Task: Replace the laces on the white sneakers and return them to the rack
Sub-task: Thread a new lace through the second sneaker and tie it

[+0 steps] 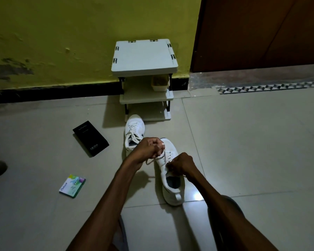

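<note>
The main risk is uneven lacing: the left hand (149, 147) is curled into a fist around the lace (151, 160) and holds it drawn up, so a hard tug could drag the other end back through an eyelet or leave 1 end too short to tie. The right hand (181, 163) pinches the lace at the upper eyelets; if that pinch slips, the crossings could slacken. The dim light may also hide a skipped eyelet. The sneaker (170, 192) lies on the floor under both hands, heel toward the person, white with a dark lining, apparently partly laced. The 2nd sneaker (134, 131), already laced, stands just beyond the left hand, with the rack (143, 57) further beyond it.
</note>
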Motion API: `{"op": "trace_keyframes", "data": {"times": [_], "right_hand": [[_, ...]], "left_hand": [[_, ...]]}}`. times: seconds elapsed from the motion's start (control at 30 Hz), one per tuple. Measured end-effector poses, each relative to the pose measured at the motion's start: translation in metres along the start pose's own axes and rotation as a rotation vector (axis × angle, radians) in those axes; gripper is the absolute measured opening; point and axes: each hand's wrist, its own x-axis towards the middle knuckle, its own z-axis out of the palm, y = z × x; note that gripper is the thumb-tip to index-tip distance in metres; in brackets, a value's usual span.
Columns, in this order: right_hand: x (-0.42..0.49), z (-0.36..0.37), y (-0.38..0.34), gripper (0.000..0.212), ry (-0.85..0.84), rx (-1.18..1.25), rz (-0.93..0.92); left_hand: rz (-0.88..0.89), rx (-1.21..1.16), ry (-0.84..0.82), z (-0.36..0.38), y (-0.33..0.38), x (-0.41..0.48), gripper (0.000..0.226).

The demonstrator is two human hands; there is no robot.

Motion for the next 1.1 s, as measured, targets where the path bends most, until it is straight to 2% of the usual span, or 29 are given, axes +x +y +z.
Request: {"op": "trace_keyframes", "data": {"times": [0.1,0.2,0.27,0.4,0.5,0.6,0.63,0.73,0.83,0.9,1.1], "right_hand": [[-0.001,-0.004,0.000,0.032,-0.032,-0.006,-0.017],[-0.005,-0.010,0.006,0.029,-0.052,-0.023,-0.096],[-0.009,-0.014,0.010,0.020,-0.060,-0.032,-0.174],[-0.016,-0.021,0.011,0.026,0.022,-0.410,-0.310],[-0.018,-0.021,0.015,0.024,0.118,-0.482,-0.362],[-0.019,-0.024,0.017,0.047,0.143,-0.419,-0.363],[-0.017,-0.026,0.018,0.047,0.127,-0.384,-0.346],[-0.011,-0.035,0.026,0.027,0.037,-0.177,-0.274],[-0.011,-0.041,0.034,0.027,-0.037,0.002,-0.237],[-0.012,-0.043,0.036,0.018,-0.088,0.092,-0.213],[-0.011,-0.041,0.036,0.011,-0.094,0.122,-0.182]], "left_hand": [[-0.053,0.045,-0.008,-0.002,0.000,-0.002,0.018],[-0.039,0.289,0.177,-0.003,-0.003,0.000,0.008],[-0.001,0.437,0.269,-0.003,-0.005,0.002,0.010],[-0.013,0.346,0.249,0.009,-0.005,0.005,0.013],[-0.025,0.337,0.184,0.022,-0.010,0.005,0.016],[-0.056,0.404,0.173,0.036,-0.022,0.006,0.020],[-0.052,0.457,0.173,0.040,-0.028,0.008,0.018],[-0.022,0.587,0.162,0.048,-0.039,0.008,0.012],[0.031,0.526,0.187,0.054,-0.046,0.006,0.011],[0.042,0.507,0.234,0.057,-0.050,0.005,0.012],[0.021,0.554,0.336,0.071,-0.056,0.003,0.040]]}}
